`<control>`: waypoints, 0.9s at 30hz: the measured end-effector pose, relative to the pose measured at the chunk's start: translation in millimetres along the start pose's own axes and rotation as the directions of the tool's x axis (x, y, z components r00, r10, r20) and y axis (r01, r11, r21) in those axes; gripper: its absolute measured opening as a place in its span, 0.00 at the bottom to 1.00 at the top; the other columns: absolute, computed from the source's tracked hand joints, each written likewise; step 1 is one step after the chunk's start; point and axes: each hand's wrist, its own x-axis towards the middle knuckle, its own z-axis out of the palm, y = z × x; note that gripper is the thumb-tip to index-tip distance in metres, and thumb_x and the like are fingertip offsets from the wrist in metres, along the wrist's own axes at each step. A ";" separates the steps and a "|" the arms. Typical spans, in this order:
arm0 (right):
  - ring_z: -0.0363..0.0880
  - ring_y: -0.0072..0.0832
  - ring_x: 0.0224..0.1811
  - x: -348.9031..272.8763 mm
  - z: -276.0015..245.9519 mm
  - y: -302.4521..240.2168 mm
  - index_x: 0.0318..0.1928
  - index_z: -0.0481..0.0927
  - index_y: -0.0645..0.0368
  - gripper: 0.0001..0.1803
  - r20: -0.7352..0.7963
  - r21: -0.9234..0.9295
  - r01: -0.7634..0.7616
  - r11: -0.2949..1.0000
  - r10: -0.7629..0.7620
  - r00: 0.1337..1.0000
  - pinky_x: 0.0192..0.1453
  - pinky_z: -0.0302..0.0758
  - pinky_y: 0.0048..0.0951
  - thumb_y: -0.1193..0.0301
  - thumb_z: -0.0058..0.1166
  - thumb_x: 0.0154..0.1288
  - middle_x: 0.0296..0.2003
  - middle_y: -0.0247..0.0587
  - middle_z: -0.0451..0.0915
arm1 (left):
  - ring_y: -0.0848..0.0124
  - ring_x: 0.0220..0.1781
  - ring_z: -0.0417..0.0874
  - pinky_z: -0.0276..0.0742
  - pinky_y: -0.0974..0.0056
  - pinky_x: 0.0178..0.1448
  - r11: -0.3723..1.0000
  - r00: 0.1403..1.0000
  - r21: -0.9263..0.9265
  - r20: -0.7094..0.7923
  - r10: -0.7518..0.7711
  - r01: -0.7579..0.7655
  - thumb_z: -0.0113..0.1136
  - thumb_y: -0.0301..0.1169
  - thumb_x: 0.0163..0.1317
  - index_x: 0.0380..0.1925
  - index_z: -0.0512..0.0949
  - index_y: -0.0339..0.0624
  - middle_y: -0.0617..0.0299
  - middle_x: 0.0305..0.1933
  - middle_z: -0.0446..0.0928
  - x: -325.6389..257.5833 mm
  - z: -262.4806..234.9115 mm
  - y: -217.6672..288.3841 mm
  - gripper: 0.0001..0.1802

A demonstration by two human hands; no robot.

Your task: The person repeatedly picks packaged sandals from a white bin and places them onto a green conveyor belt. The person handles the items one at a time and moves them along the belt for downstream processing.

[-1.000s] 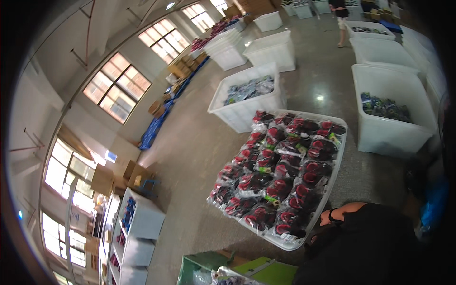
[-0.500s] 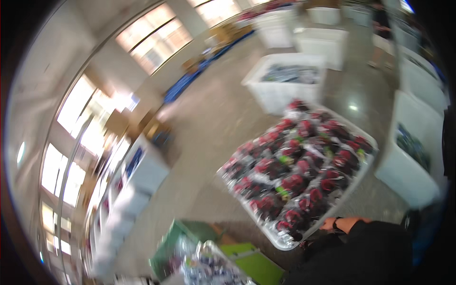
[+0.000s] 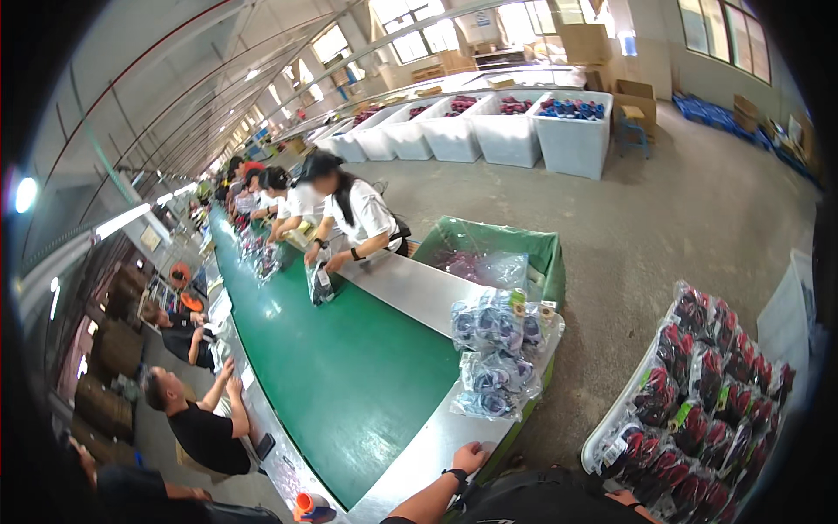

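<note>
My left hand (image 3: 471,457), with a black band at its wrist, rests at the metal ledge (image 3: 428,445), its fingers curled and nothing seen in them. Just beyond it, clear bags of blue and purple shoes (image 3: 495,371) are piled on the ledge's corner. At the lower edge, my right hand (image 3: 623,499) shows only in part, beside the white bin (image 3: 597,447); its fingers are too hidden to read. That bin is heaped with clear-bagged red and black shoes (image 3: 694,410), some with green tags.
A green conveyor belt (image 3: 349,375) runs away to the far left. Co-workers stand along both sides; one person in white (image 3: 371,218) handles a bag. A green-lined bin (image 3: 548,253) stands behind the ledge. White bins (image 3: 572,144) of shoes line the back.
My view has swung left from the bin to the belt. The heaped bin now lies at the lower right. My left hand has come into view at the ledge.
</note>
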 end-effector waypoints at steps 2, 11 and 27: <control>0.87 0.35 0.41 25.0 6.3 6.6 0.43 0.88 0.62 0.30 -0.083 0.034 0.057 0.998 -0.054 0.995 0.47 0.79 0.35 0.43 0.61 0.66 0.35 0.47 0.88 | 0.61 0.41 0.89 0.84 0.58 0.47 0.977 0.991 -0.166 0.046 -0.128 0.134 0.63 0.39 0.63 0.55 0.81 0.38 0.54 0.39 0.87 9.3 -5.5 -19.0 0.23; 0.85 0.20 0.33 -5.1 -8.1 -138.6 0.41 0.88 0.63 0.16 -0.123 0.329 0.001 0.944 0.042 0.992 0.40 0.80 0.25 0.61 0.65 0.66 0.30 0.34 0.87 | 0.66 0.32 0.88 0.86 0.62 0.35 0.616 0.872 -0.623 0.277 -0.404 0.483 0.61 0.32 0.68 0.43 0.81 0.33 0.53 0.37 0.86 14.4 -28.5 -84.6 0.12; 0.74 0.19 0.25 -27.3 -17.6 -184.3 0.38 0.85 0.63 0.17 -0.205 0.274 0.066 0.959 -0.009 0.979 0.31 0.70 0.27 0.60 0.56 0.73 0.24 0.32 0.79 | 0.67 0.32 0.89 0.87 0.62 0.35 0.406 0.768 -0.653 0.557 -0.315 0.640 0.58 0.41 0.72 0.45 0.82 0.38 0.58 0.39 0.88 23.7 -57.1 -92.1 0.16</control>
